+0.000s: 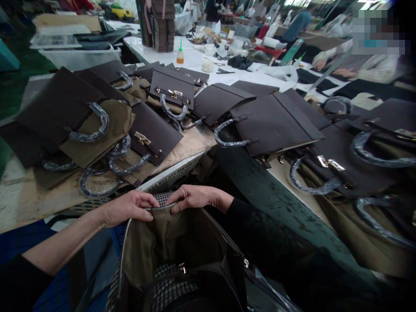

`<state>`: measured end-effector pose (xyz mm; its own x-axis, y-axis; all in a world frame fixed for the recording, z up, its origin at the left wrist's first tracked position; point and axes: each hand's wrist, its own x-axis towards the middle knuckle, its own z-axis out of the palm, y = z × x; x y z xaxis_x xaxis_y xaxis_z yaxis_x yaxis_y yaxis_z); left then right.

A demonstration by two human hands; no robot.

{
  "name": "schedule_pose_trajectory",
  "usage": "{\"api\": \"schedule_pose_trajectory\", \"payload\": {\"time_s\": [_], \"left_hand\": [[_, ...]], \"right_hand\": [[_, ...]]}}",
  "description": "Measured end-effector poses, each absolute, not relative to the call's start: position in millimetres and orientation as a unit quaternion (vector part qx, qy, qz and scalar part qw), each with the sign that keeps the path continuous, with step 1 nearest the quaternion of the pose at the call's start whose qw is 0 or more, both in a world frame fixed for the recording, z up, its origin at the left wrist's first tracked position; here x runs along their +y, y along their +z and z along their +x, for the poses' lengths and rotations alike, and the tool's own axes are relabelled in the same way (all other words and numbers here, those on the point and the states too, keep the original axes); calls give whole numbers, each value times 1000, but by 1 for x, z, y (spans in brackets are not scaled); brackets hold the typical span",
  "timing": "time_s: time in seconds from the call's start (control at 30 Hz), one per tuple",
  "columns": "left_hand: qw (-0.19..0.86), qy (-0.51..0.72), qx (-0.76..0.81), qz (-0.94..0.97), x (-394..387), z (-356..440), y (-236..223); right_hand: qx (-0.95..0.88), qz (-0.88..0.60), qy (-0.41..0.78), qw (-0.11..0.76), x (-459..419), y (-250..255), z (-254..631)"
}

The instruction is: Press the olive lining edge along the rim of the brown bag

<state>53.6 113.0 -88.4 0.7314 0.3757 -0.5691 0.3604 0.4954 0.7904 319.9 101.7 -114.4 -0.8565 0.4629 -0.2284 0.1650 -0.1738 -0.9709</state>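
A handbag (208, 234) with an olive lining gapes open in front of me, its mouth facing up. My left hand (136, 205) pinches the far rim between thumb and fingers. Just to its right, my right hand (191, 198) grips the same edge, thumb on the lining side. Houndstooth cloth shows behind the rim and low inside the opening. A small metal fitting (182, 268) shines near the bag's lower middle. The lower part of the bag sinks into shadow, so its base cannot be made out.
Dark brown bag pieces (276, 121) with plastic-wrapped handles are heaped on the tables left and right. A perforated plastic crate (175, 171) stands just beyond my hands. Farther back are stacked brown pieces (162, 26), a glue bottle (180, 55) and a co-worker's hands (328, 60).
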Motion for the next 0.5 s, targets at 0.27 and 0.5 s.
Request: {"api": "schedule_pose_trajectory", "payload": {"time_s": [0.27, 0.5], "left_hand": [[766, 19, 367, 527, 113, 49, -89], [747, 34, 370, 551, 112, 48, -85]], "right_hand": [[-736, -269, 620, 23, 104, -93, 313], [-772, -299, 560, 24, 113, -82, 285]]}}
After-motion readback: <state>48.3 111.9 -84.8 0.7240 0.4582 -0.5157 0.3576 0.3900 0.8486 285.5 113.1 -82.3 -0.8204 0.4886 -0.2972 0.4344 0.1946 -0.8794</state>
